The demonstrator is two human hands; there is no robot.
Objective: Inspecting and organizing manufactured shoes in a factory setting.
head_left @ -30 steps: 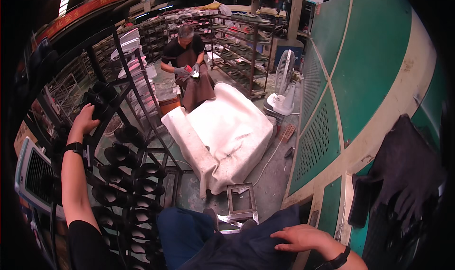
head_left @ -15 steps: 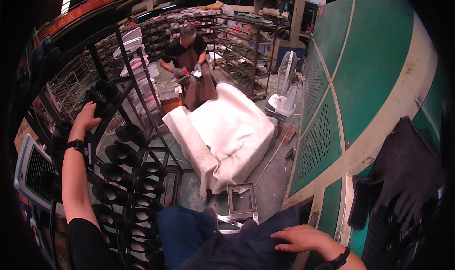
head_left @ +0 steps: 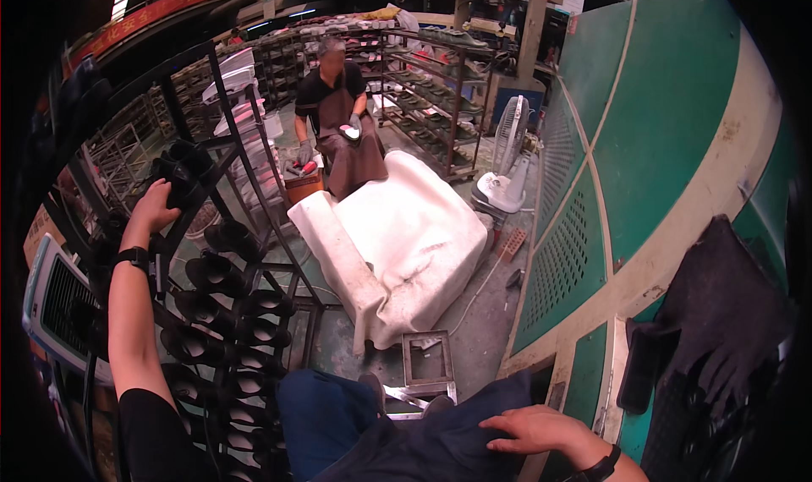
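My left arm reaches out to a black metal rack (head_left: 222, 93). On the rack, my left hand (head_left: 155, 207) rests against a black shoe (head_left: 188, 162), its thumb spread from the fingers; part of the fingertips is hidden, and I see nothing lifted in it. My right hand (head_left: 531, 429) lies on the dark blue cloth over my lap (head_left: 406, 444), fingers stretched out and holding nothing. Several more black shoes (head_left: 216, 272) stand in rows on the rack beside my left leg.
A pale cloth-covered block (head_left: 406, 237) stands ahead, with a small metal frame (head_left: 427, 357) before it. Beyond sits a co-worker (head_left: 338, 114) in a brown apron, near shoe racks (head_left: 436, 101) and a white fan (head_left: 507, 156). A green machine (head_left: 660, 101) and dark gloves (head_left: 719, 304) are at right.
The co-worker has sat up straighter and lowered one gloved hand to the orange box, where a red-handled tool now lies. My own hands have stayed nearly still.
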